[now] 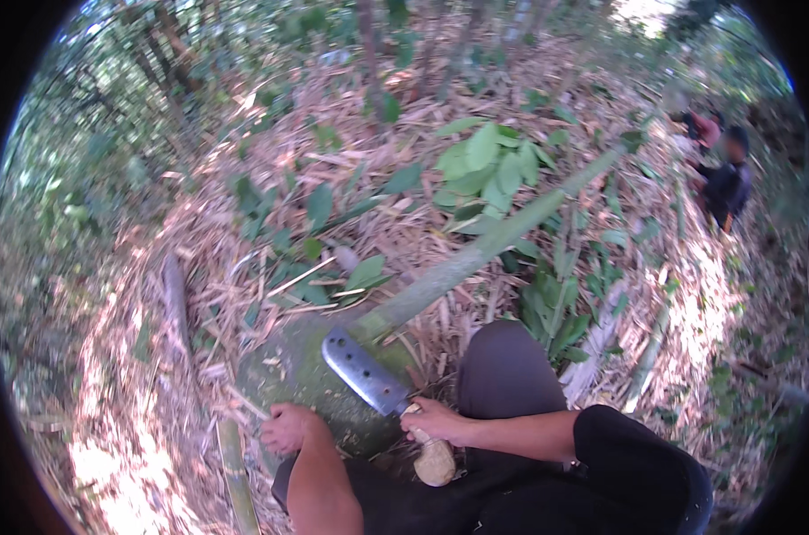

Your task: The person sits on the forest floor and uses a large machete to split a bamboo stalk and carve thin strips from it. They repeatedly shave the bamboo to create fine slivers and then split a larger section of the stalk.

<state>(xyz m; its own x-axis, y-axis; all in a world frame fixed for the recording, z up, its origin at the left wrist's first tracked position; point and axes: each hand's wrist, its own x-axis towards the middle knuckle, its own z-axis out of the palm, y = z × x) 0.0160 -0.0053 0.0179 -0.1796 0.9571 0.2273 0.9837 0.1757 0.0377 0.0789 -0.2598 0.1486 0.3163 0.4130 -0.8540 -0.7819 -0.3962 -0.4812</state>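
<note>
The right hand (433,419) has its fingers closed around the knife (378,383) handle, blade angled up-left beyond them. The left hand (284,428) fingers curl, empty, against the mossy stump (306,374) beside the blade.

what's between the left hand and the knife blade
In the head view, only a stretch of mossy green bamboo with a few dry leaf scraps lies between the left hand and the blade of the chopping knife.
</note>
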